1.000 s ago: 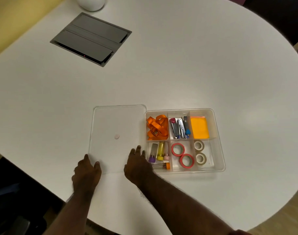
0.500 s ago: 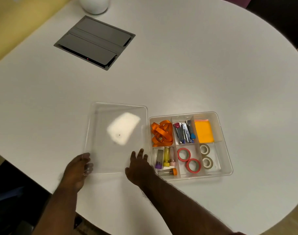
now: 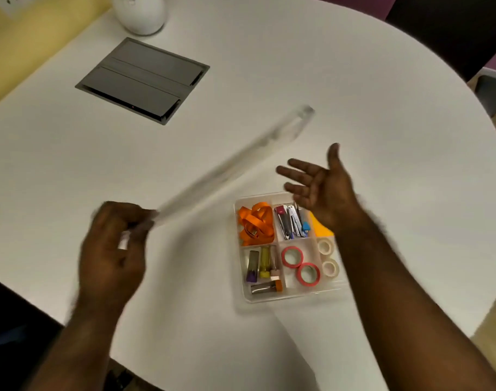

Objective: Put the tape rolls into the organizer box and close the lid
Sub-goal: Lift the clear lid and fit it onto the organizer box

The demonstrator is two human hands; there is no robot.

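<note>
The clear organizer box (image 3: pixel 242 294) sits open on the white table. Two pink tape rolls (image 3: pixel 300 263) lie in its front middle compartment and two white tape rolls (image 3: pixel 328 256) in the front right one. My left hand (image 3: pixel 114 249) grips a corner of the clear lid (image 3: pixel 235 162), which is lifted off the table and seen edge-on, blurred, slanting up to the right. My right hand (image 3: pixel 317 187) hovers open over the box's back right corner, palm turned toward the lid.
Other compartments hold an orange strap (image 3: pixel 255 224), nail clippers (image 3: pixel 290 221), an orange pad and small tubes (image 3: pixel 262 263). A grey hatch (image 3: pixel 142 80) is set into the table at the back left, with a white rounded object (image 3: pixel 139 12) behind it.
The lid lay flat left of the box; my left hand has lifted it and tipped it up on edge. My right hand left the lid and rose open over the box.
</note>
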